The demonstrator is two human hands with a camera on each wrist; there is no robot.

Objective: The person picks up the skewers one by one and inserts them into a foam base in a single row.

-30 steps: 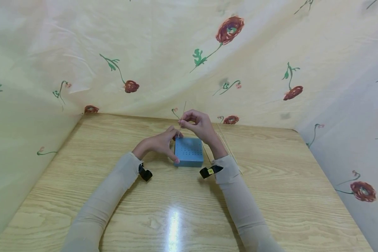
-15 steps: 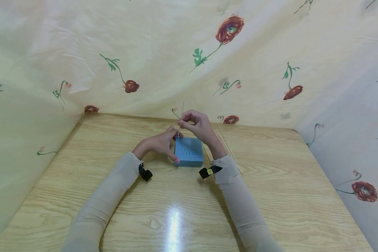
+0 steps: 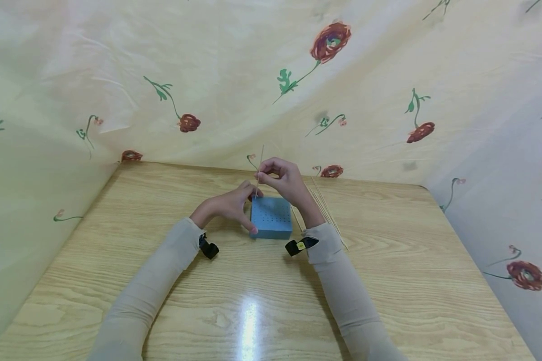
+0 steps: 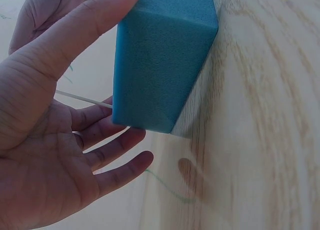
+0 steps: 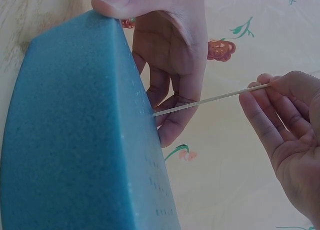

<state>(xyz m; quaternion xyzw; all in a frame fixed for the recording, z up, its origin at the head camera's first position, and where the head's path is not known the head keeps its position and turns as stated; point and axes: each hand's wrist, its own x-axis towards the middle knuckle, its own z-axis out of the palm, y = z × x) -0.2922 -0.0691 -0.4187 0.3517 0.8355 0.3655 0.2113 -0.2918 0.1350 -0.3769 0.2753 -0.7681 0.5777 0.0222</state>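
Note:
A blue foam block [image 3: 271, 215] with rows of small holes in its top lies on the wooden table. My left hand [image 3: 228, 203] grips its left side, thumb [image 5: 112, 2] at the near corner and fingers at the far end. Above the far left corner, my right hand [image 3: 286, 180] pinches a thin wooden skewer [image 5: 210, 100] between thumb and fingertips. The skewer stands nearly upright, slightly tilted, its lower end meeting the block's top. Whether that tip sits inside a hole cannot be made out. In the left wrist view the block [image 4: 160, 69] hides part of the left fingers.
Several loose skewers [image 3: 327, 210] lie on the table to the right, partly behind the right wrist. One more skewer [image 3: 296, 219] lies close to the block's right side. A flower-patterned cloth [image 3: 235, 75] hangs behind the table [image 3: 208, 311] and along its sides.
The skewer's top has swung slightly left, so it stands a little more upright. My right hand has shifted barely; the left hand and the foam block have stayed put.

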